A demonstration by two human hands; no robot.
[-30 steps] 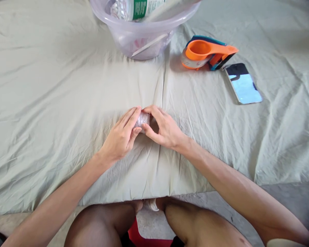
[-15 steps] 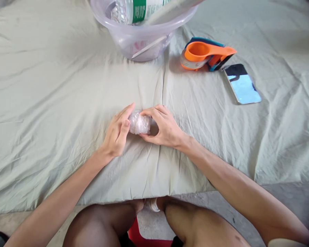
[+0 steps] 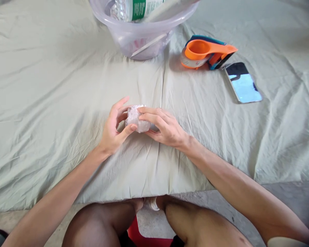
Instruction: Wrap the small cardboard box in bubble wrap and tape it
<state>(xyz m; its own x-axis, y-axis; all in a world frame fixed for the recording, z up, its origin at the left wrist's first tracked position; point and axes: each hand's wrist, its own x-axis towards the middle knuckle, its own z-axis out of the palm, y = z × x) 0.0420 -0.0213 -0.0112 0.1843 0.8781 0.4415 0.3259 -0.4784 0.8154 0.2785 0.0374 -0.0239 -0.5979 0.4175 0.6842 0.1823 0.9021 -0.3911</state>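
Observation:
A small bundle in clear bubble wrap [image 3: 136, 118] is held between my two hands over the cloth, near the middle of the view. What lies inside the wrap cannot be made out. My left hand [image 3: 115, 127] curves around its left side, thumb on the near edge and fingers behind. From the right, my right hand [image 3: 167, 127] grips it, with fingers across the top and the thumb underneath.
A pale purple plastic basin [image 3: 144, 29] at the back holds a clear bottle with a green label [image 3: 139, 9]. To its right lie an orange tape dispenser [image 3: 208, 49] and a phone [image 3: 243, 82]. A grey-green cloth [image 3: 54, 103] covers the surface.
The bundle has turned and risen slightly in my hands. My left fingers have spread and the thumb has moved onto the near edge; my right fingers have shifted over the top.

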